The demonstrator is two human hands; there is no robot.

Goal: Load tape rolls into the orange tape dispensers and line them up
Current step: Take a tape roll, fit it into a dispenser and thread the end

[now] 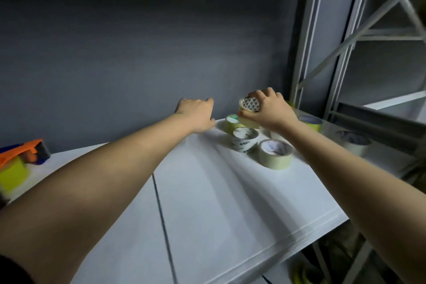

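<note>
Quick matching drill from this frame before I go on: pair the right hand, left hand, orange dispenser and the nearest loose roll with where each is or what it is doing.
1. right hand
2. left hand
3. orange dispenser
4. nearest loose roll

A. far left on the white table
B. grips a triangle-patterned roll
C. flat on the table, untouched
D. holds nothing, at the table's far edge

Pairs: 1-B, 2-D, 3-A, 4-C

White table (207, 203) w/ dark seam across it; grey wall (138, 41) behind far edge; metal rack frame (345, 53) past right edge.
</note>
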